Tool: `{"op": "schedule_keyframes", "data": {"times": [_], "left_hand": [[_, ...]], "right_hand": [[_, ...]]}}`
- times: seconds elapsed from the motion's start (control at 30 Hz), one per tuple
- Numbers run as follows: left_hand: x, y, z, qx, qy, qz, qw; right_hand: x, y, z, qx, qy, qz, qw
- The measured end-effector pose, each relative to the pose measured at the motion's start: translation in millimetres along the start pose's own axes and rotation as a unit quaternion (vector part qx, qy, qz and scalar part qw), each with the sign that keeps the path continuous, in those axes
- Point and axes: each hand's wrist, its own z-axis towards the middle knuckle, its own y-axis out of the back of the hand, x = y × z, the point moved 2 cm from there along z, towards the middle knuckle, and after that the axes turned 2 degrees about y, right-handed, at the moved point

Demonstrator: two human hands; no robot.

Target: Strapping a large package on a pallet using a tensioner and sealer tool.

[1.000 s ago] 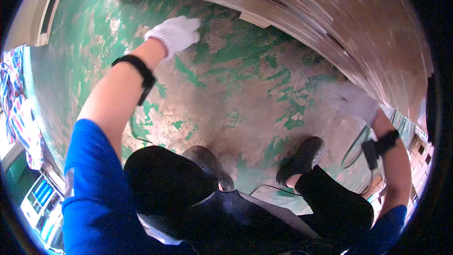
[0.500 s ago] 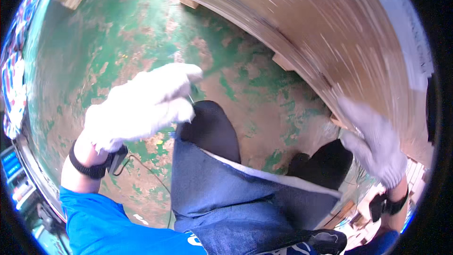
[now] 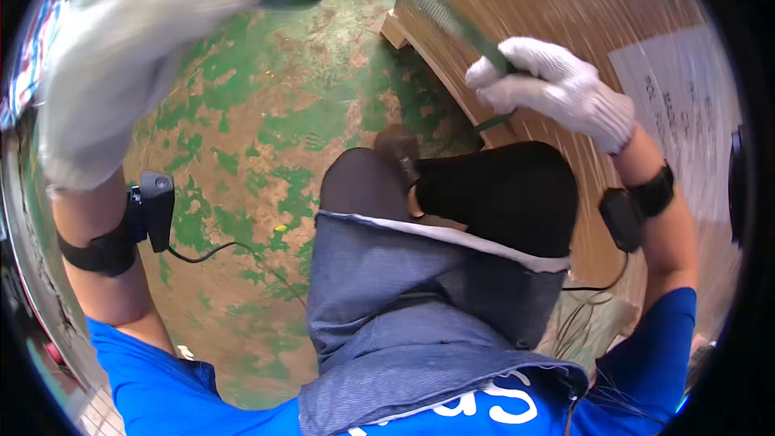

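A green packing strap (image 3: 440,12), partly smeared by motion, stretches between my hands at the top of the view. My left hand (image 3: 161,32), in a white knit glove, is raised at the upper left. It appears closed on the strap, where a wide green loop bends beside its fingers; the upper edge cuts off part of the hand. On the right, my right hand (image 3: 557,85), gloved too, pinches the strap between thumb and fingers. A short tail of strap hangs below it, beside the large film-wrapped cardboard box (image 3: 492,0).
The box stands on wooden pallet blocks (image 3: 394,31) and bears a white printed sheet (image 3: 674,105). Worn green floor (image 3: 266,153) spreads left of it. My bent knees (image 3: 500,186) are close to the box. Thin cords (image 3: 577,327) lie at the lower right.
Both hands have risen and moved forward, the left one toward the upper left. A green strap now shows between them. My knees have come closer together.
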Motion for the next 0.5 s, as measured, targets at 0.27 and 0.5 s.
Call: {"op": "schedule_keyframes", "data": {"times": [0.27,0.5], "left_hand": [[123.5,10.2,-66.4,-0.045,0.319,0.056,0.945],[212.1,27.9,-129.1,-0.002,0.575,0.059,0.816]], "right_hand": [[-257.0,-51.5,90.5,-0.072,-0.205,0.301,0.929],[-479.8,-142.5,132.7,-0.055,-0.211,-0.359,0.907]]}}
